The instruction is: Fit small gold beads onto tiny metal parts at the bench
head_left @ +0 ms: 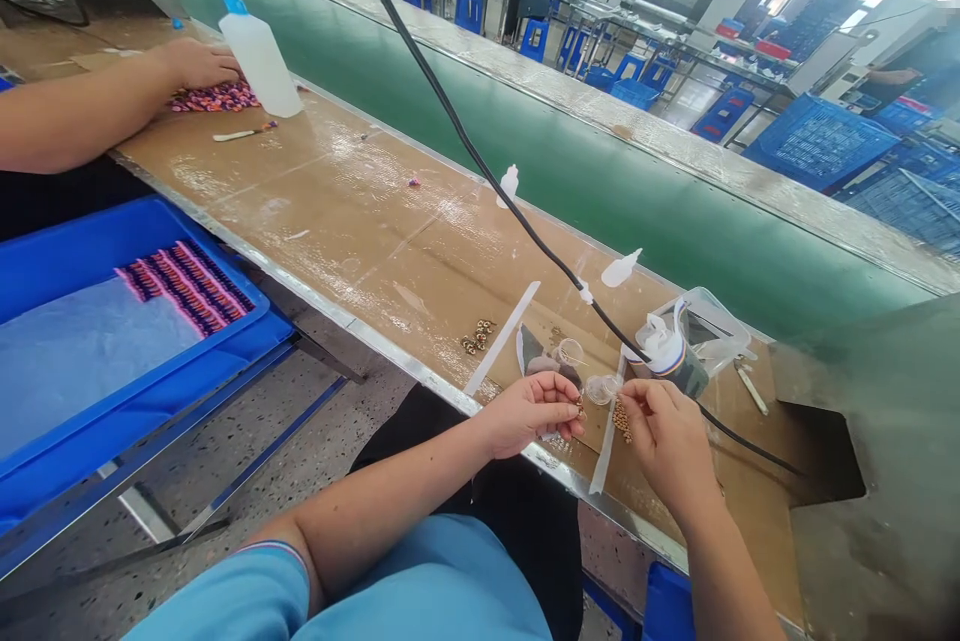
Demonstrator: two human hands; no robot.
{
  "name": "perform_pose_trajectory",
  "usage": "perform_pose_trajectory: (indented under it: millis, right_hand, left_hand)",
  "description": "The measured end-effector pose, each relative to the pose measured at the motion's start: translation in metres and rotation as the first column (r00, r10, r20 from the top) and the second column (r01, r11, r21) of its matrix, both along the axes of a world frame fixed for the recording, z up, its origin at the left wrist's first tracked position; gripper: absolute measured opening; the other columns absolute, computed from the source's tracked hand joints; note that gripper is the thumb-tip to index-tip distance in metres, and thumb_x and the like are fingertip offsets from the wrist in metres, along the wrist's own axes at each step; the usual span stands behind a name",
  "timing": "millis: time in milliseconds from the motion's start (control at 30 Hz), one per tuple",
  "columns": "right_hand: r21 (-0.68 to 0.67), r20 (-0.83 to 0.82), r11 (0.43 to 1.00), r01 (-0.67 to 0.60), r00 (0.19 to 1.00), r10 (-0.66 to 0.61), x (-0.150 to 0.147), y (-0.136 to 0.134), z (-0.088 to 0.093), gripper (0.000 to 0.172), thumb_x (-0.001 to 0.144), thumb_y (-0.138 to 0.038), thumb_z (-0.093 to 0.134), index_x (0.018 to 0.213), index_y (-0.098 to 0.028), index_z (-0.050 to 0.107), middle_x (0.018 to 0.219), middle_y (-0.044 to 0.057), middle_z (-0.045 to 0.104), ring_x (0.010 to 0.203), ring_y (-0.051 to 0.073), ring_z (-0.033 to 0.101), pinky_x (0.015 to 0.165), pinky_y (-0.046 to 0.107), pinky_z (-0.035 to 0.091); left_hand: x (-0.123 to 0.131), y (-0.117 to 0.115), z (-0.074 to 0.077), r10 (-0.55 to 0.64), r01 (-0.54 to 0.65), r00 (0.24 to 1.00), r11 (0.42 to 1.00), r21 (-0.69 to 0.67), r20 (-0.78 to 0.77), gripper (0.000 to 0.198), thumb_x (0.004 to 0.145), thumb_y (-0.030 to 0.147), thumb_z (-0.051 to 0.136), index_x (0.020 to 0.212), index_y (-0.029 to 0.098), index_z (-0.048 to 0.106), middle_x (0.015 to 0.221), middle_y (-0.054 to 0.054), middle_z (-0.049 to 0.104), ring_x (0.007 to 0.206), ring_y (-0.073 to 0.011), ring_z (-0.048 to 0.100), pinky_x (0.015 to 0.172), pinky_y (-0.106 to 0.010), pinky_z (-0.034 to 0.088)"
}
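Observation:
My left hand (pixel 540 413) is closed in a pinch on a small brown beaded piece (pixel 580 405), partly covered by the fingertips. To its right, my right hand (pixel 670 431) also pinches, thumb against forefinger; what sits in that pinch is too small to make out. Between the two hands lies a coil of clear line (pixel 602 389). Small golden-brown beads (pixel 622 419) form a pile just left of my right fingers. Farther left on the table, a cluster of small dark-and-gold ring-shaped pieces (pixel 478 336) rests near a white tape strip (pixel 504 339).
A black cable (pixel 465 141) slants across the view over the table. Behind my right hand stand a clear plastic box (pixel 720 321) and a cup-like container (pixel 679 369). A co-worker's hand (pixel 199 64) is by a white bottle (pixel 262 61). A blue tray (pixel 262 316) is at left.

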State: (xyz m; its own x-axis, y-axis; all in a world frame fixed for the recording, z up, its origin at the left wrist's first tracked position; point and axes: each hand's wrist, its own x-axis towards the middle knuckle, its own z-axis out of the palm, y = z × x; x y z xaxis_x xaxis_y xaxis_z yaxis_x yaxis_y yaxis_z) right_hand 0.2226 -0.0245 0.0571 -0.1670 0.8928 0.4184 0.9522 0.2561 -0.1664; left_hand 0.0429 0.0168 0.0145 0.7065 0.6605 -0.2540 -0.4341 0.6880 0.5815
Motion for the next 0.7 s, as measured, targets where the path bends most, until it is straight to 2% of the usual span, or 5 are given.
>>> perform_pose_trajectory:
  millis: [67,167,300,700]
  right_hand:
    - [-0.029,-0.116,0.999,-0.017,0.993,0.014,-0.006,-0.005,-0.002,0.023,0.095,-0.034,0.039,0.081,-0.022,0.052,0.074,0.002,0.059,0.068,0.016,0.053,0.063,0.028,0.037]
    - [-0.052,-0.185,0.998,-0.046,0.982,0.036,-0.019,-0.012,-0.004,0.023,0.095,-0.034,0.039,0.08,-0.022,0.052,0.072,0.001,0.058,0.069,0.016,0.054,0.064,0.028,0.038]
    - [-0.064,-0.216,0.995,-0.072,0.975,0.056,-0.028,-0.015,-0.004,0.021,0.094,-0.031,0.041,0.078,-0.023,0.053,0.072,0.0,0.059,0.07,0.015,0.055,0.067,0.028,0.038]
    - [-0.1,-0.247,0.991,-0.088,0.967,0.061,-0.029,-0.014,-0.009,0.019,0.093,-0.029,0.043,0.077,-0.023,0.053,0.072,-0.001,0.058,0.069,0.015,0.053,0.067,0.028,0.037]
  left_hand:
    - [-0.001,0.0,-0.001,-0.007,0.007,1.0,1.0,0.002,0.012,0.042,0.054,0.031,0.085,0.079,0.013,0.055,0.062,0.0,0.064,0.06,-0.0115,0.064,0.057,-0.02,0.044]
    - [-0.001,0.0,-0.001,-0.011,0.01,1.0,1.0,0.003,0.02,0.041,0.055,0.03,0.084,0.079,0.013,0.055,0.063,-0.002,0.066,0.06,-0.0117,0.064,0.057,-0.02,0.044]
    - [-0.001,0.0,-0.001,-0.015,0.015,1.0,1.0,-0.002,0.027,0.041,0.055,0.029,0.084,0.078,0.013,0.055,0.063,-0.002,0.066,0.058,-0.0109,0.063,0.057,-0.02,0.045]
    - [-0.001,-0.001,0.0,-0.021,0.021,0.999,1.0,0.001,0.024,0.039,0.056,0.028,0.084,0.078,0.013,0.055,0.062,-0.001,0.065,0.058,-0.0106,0.063,0.057,-0.02,0.045]
